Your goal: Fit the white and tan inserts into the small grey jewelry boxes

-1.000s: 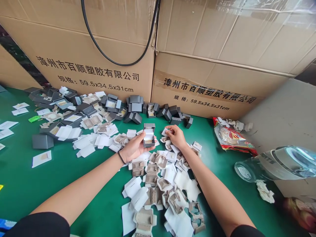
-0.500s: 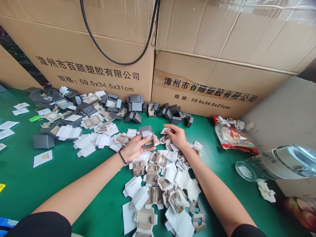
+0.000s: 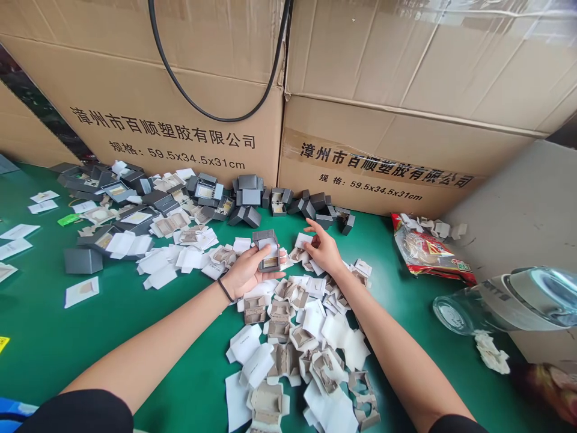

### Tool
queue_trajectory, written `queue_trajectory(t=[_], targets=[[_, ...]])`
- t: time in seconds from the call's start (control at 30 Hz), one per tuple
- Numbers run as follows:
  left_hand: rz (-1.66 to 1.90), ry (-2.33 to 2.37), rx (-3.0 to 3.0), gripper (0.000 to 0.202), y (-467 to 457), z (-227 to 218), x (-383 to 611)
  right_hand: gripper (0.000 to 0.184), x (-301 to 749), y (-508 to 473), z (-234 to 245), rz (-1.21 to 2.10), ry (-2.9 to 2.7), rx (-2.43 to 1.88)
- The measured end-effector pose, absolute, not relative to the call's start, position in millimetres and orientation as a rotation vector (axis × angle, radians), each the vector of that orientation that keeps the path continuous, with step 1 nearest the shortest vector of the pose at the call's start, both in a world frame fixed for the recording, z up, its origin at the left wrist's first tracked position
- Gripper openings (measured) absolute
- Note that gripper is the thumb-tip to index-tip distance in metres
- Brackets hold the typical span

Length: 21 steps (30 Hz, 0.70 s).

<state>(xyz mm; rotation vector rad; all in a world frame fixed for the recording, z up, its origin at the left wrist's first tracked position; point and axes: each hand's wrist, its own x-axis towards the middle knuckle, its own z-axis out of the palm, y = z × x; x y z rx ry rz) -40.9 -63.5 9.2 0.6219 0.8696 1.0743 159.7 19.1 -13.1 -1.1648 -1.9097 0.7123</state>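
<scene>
My left hand [image 3: 246,270] is closed round a small grey hinged box [image 3: 267,248], its lid up and a white lining showing inside. My right hand [image 3: 323,248] rests just to the right of it on a heap of white and beige card inserts [image 3: 297,337]. Its fingers reach into the top of the heap, over a white insert [image 3: 303,239]. I cannot make out whether they pinch it. A black band sits on my left wrist.
More grey boxes [image 3: 247,198] and loose inserts lie along the back of the green table [image 3: 45,325], against large cardboard cartons [image 3: 369,120]. A red snack bag [image 3: 428,249] and a clear bottle on its side [image 3: 505,300] are at the right.
My left hand has turned the grey box slightly and moved it a little left. My right hand has stretched its fingers further up over the heap.
</scene>
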Motion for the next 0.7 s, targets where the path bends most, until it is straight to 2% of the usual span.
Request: queue_trajectory(t=[0.23,0.47,0.7], targets=[[1.075,0.899,0.516,0.02,-63,14,-40,0.043,158,14,-7,0.443,-1.918,-1.222],[1.036,0.925,0.454,0.028,-63,20,-40,0.023,159,12,8,0.38,-1.792,-1.195],[1.004,0.915,0.488,0.025,-60,15,-41,0.024,140,-9,31,0.764,-1.62,-1.015]])
